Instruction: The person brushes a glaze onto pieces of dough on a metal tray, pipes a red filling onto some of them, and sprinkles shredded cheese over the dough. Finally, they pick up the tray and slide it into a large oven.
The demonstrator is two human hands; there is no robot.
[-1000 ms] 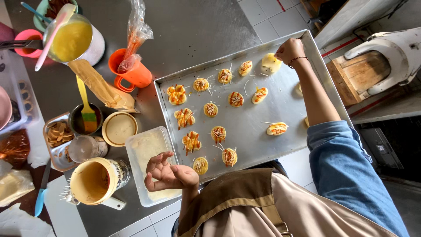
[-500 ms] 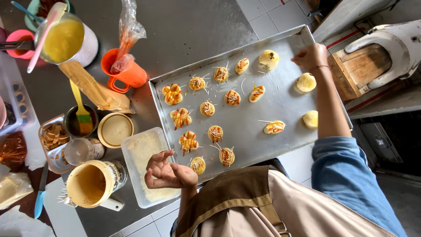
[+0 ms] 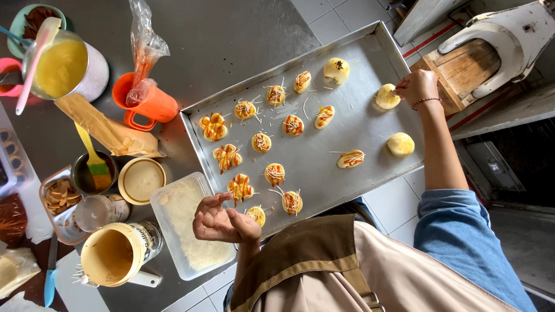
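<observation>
**On tray: both hands at dough rounds**

At tray's (image 3: 347,167) far right edge, right hand (image 3: 417,86) pinches a plain bun (image 3: 386,97) w/ fingertips; grip closed on its rim. Second plain bun (image 3: 400,144) sits just beside, nearer the person, untouched. Third plain one (image 3: 336,70) at tray's far edge.

Left hand (image 3: 222,221) hovers over tray's near left corner, fingers curled loosely, palm up; holding nothing that can be made out. Nearest item: small topped bun (image 3: 256,215), just beside thumb.

Approx. a dozen topped buns w/ red sauce and cheese shreds fill tray's left half.

Off tray, left: clear tub (image 3: 191,231) of grated cheese, touching tray edge; orange mug (image 3: 145,103) w/ piping bag; yellow brush (image 3: 95,162) in bowl.
</observation>
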